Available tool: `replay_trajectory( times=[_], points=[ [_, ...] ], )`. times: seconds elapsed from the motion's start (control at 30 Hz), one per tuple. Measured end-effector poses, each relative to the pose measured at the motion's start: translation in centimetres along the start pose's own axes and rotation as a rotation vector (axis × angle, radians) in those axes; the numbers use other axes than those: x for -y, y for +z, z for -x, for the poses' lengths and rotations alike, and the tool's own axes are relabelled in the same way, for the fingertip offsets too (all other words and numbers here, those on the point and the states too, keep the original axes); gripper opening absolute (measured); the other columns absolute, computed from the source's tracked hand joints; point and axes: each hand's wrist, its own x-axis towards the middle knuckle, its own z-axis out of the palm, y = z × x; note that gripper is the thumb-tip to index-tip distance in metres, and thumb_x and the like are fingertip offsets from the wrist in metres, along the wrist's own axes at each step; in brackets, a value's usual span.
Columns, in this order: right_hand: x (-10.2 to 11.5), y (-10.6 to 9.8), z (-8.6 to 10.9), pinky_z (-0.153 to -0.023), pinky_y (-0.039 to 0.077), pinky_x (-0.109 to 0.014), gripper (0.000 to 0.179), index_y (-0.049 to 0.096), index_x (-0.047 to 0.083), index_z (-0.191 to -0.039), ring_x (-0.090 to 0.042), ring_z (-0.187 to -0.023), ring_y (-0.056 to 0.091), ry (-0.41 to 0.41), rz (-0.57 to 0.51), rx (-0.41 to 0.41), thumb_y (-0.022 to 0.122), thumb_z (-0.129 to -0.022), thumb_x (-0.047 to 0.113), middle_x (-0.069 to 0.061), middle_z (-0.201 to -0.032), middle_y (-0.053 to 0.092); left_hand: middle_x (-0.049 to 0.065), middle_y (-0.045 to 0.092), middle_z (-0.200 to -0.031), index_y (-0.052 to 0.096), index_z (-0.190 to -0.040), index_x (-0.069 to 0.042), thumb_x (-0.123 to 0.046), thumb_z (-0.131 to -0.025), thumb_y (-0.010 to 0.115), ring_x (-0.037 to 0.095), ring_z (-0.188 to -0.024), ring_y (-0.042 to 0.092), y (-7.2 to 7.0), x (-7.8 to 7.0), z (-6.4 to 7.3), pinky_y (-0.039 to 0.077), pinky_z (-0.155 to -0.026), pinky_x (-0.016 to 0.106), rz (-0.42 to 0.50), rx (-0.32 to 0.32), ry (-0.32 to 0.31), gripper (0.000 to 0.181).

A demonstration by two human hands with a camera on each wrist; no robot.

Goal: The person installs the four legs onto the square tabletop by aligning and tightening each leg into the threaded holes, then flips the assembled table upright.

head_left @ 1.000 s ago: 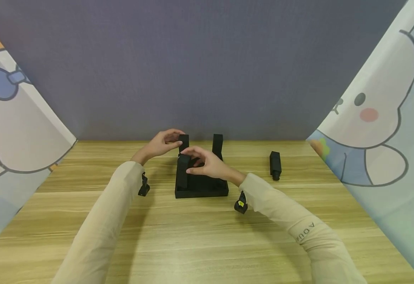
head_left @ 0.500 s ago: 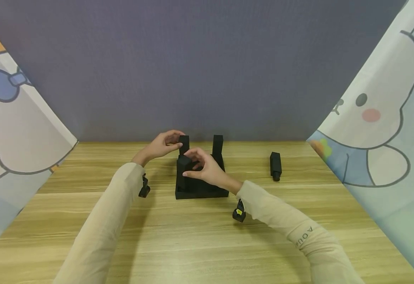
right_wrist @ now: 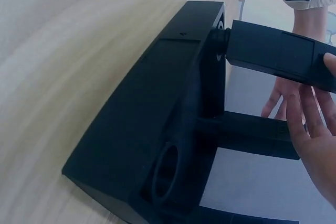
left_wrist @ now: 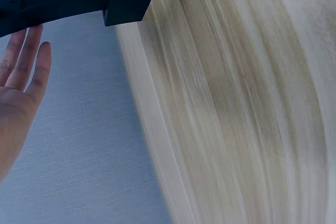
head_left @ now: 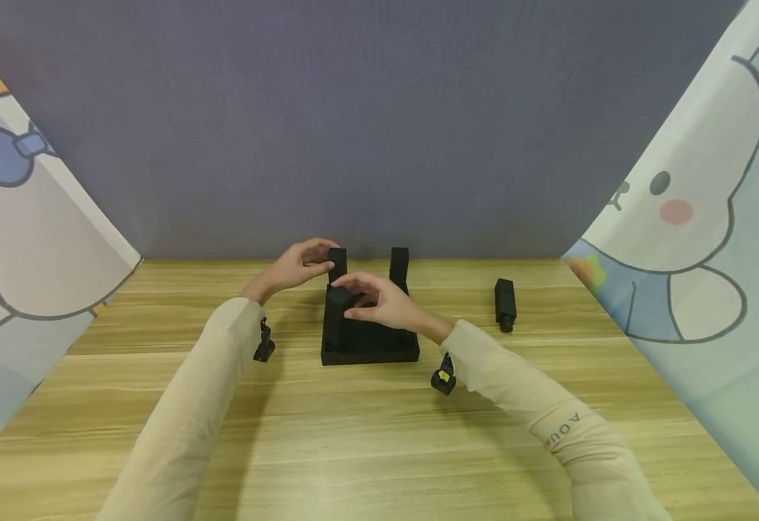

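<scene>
A black square base [head_left: 369, 356] lies on the table, with black square legs standing from its corners. My right hand [head_left: 386, 304] pinches the front-left leg [head_left: 334, 322] between thumb and fingers. In the right wrist view that leg [right_wrist: 278, 53] has its narrow round end at a ringed hole in the base. My left hand [head_left: 297, 264] grips the back-left leg [head_left: 337, 262], thumb in front and fingers behind. Its fingers reach up to this leg [left_wrist: 58, 1] in the left wrist view. A round hole [right_wrist: 165, 171] in the base's near corner holds no leg.
Another leg [head_left: 399, 264] stands at the back-right corner. To the right, a loose black leg [head_left: 505, 300] with a threaded-looking end lies on the wooden table [head_left: 353, 434]. A grey panel [head_left: 353, 130] rises behind the table, with cartoon-printed panels at both sides.
My right wrist has dipped toward me and swung back up, the thumb shifting along the front-left leg. The left hand keeps its hold; the base stays in place.
</scene>
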Motion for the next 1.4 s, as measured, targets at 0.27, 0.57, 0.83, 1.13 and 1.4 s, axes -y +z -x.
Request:
replay_trajectory(
  times=[0.27,0.57,0.83,1.13,1.4],
  points=[
    [-0.1,0.1,0.2,-0.084,0.051,-0.037,0.043,0.052,0.007,-0.123,-0.022,-0.105,0.056,-0.007,0.013,-0.041,0.067,-0.082,0.007,-0.011,-0.119,0.056,0.024,0.046,-0.128,0.043,-0.131,0.000,-0.008,-0.092,0.054,0.038,-0.120,0.046,0.0,0.1,-0.1,0.038,-0.099,0.052,0.005,0.002,0.003,0.042],
    [2.4,1.1,0.9,-0.083,0.049,-0.046,0.042,0.052,-0.003,-0.118,-0.032,-0.098,0.054,0.021,-0.010,-0.143,0.068,-0.079,0.000,-0.020,-0.115,0.053,0.023,0.045,-0.130,0.043,-0.131,-0.001,-0.008,-0.091,0.055,0.038,-0.120,0.046,0.0,0.2,-0.2,0.038,-0.098,0.052,0.000,-0.005,0.007,0.042],
    [1.2,0.7,0.7,-0.083,0.050,-0.044,0.044,0.052,0.001,-0.120,-0.025,-0.098,0.055,-0.011,0.040,-0.105,0.068,-0.080,0.001,-0.016,-0.118,0.054,0.022,0.040,-0.137,0.043,-0.131,-0.002,-0.011,-0.092,0.055,0.038,-0.124,0.042,0.0,0.2,-0.2,0.037,-0.099,0.053,0.000,-0.008,0.001,0.042],
    [0.3,-0.5,0.1,-0.083,0.051,-0.039,0.048,0.050,0.006,-0.126,-0.024,-0.104,0.056,-0.029,0.108,0.023,0.068,-0.081,0.007,-0.013,-0.121,0.055,0.022,0.044,-0.132,0.045,-0.130,-0.003,-0.011,-0.092,0.054,0.037,-0.121,0.045,-0.1,0.4,-0.2,0.037,-0.098,0.053,-0.020,-0.018,0.007,0.041],
    [0.1,0.0,0.2,-0.080,0.052,-0.035,0.046,0.053,0.010,-0.123,-0.020,-0.098,0.057,-0.037,0.121,-0.037,0.070,-0.080,0.011,-0.009,-0.119,0.056,0.023,0.046,-0.129,0.044,-0.130,-0.002,-0.011,-0.092,0.054,0.037,-0.119,0.047,-0.1,0.2,-0.1,0.038,-0.097,0.053,-0.010,-0.010,0.002,0.041]
  ],
)
